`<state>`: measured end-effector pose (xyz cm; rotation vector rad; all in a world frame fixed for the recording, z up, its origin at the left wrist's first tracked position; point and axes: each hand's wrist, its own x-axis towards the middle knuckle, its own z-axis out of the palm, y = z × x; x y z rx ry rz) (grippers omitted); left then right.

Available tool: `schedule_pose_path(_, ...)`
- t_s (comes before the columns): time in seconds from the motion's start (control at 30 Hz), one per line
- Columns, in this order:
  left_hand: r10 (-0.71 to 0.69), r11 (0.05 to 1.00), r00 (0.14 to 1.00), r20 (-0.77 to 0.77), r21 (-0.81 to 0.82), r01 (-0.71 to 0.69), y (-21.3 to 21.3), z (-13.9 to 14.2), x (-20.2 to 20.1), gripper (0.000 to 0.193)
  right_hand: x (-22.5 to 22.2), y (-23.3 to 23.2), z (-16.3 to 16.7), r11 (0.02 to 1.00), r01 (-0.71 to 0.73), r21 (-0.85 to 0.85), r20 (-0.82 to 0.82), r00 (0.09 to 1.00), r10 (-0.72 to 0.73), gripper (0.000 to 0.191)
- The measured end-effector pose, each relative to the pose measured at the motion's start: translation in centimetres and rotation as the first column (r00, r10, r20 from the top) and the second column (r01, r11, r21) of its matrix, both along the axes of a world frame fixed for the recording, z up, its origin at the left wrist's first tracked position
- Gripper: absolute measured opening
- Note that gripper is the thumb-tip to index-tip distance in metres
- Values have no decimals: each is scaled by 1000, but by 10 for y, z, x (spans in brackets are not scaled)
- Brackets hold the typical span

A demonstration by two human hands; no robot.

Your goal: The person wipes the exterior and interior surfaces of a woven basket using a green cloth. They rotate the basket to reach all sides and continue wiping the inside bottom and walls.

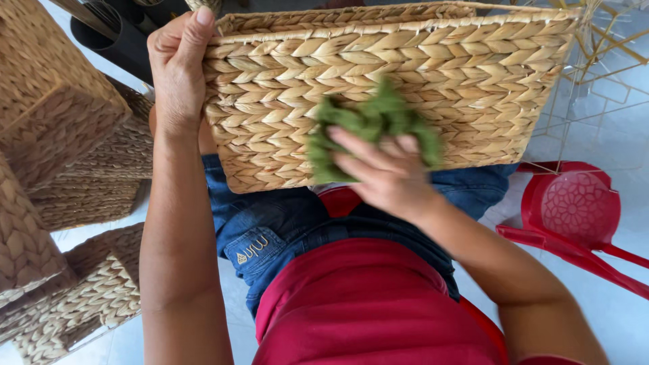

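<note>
Right now my left hand (177, 67) is clamped over the left rim of the woven basket (385, 88), which stands tipped on my lap, and my right hand (385, 174) is bunched around a green cloth (368, 125) pressed to the basket's front wall. With only that one grip steadying it, I judge a hard push from the cloth could slide the basket off my knees toward the red plastic stool (574, 209) at its lower right, or snag the cloth's fibres in the braid.
</note>
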<state>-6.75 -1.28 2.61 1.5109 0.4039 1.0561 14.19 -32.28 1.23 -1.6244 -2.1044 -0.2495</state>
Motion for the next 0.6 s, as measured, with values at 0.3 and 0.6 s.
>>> schedule_pose_path(0.3, 8, 1000, 996, 84, 13, -9, -4, 0, 6, 37, 99, -86, 10, 850, 516, 102, 100, 845, -525, 39)
schedule_pose_path(0.6, 22, 1000, 1000, -6, 7, -22, 0, 8, 3, 41, -84, 35, -10, 995, -103, 7, -79, 991, 104, 50)
